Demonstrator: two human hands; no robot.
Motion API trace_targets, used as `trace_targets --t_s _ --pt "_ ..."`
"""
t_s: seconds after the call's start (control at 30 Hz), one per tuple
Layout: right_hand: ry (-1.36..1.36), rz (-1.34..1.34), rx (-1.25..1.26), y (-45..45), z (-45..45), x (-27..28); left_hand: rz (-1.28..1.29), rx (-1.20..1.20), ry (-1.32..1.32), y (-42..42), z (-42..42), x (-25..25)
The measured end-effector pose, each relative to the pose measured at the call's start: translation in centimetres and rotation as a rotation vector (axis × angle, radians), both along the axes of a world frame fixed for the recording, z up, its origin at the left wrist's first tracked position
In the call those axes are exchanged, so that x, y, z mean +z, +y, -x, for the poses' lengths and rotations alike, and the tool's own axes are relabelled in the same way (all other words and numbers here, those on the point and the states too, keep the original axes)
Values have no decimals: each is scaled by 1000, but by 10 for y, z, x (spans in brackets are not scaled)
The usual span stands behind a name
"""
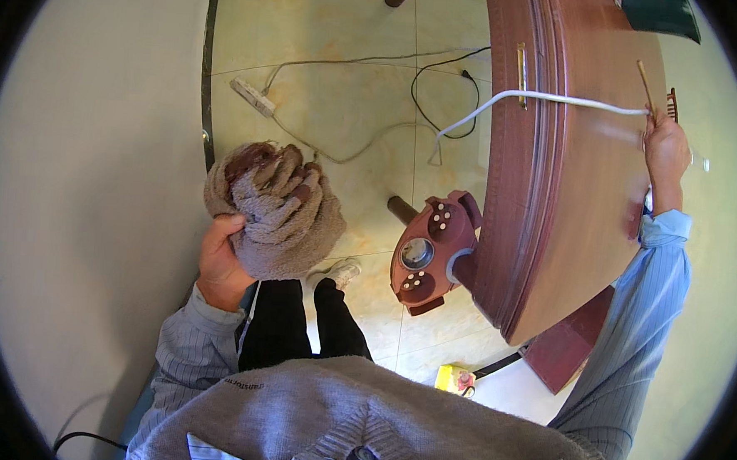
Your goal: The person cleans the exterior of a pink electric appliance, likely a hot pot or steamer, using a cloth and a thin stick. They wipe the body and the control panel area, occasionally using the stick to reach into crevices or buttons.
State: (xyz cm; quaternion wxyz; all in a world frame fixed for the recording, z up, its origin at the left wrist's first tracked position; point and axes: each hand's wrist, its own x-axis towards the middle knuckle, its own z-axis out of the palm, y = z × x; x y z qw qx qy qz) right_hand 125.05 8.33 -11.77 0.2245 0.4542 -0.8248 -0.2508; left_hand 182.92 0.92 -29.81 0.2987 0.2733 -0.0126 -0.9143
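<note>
My left hand (pixel 225 261) grips a crumpled, grey-brown towel-like cloth (pixel 287 226) with dark reddish-brown patches, held up off the floor. My right hand (pixel 667 145) is stretched out over the wooden table (pixel 588 160), closed around a thin wooden stick (pixel 645 82) and the end of a white cable (pixel 569 100). The cable runs left across the table's edge and down toward the floor. Something small and clear shows beside my right hand, too blurred to name.
On the tiled floor lie a white power strip (pixel 252 97) and a looped black cord (pixel 413 95). A brown plastic holder (pixel 446 234) with a round metal dish is at the table leg. A wall (pixel 97 153) rises at left. A yellow package (pixel 451 379) sits near the front.
</note>
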Motion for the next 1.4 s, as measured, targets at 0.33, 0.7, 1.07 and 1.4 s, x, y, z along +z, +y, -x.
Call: trace_targets --t_s 0.33,0.7,1.07,1.4 --pt "-85 -155 -72 2 14 -70 6 67 -88 -3 -20 -35" --pt "-108 -99 26 6 -5 -76 -26 49 -79 -3 -17 -32" --pt "-140 -31 9 8 -25 -82 -23 35 -52 -6 -14 -30" --pt "-170 17 27 20 -19 -85 -37 28 -40 -8 -12 -25"
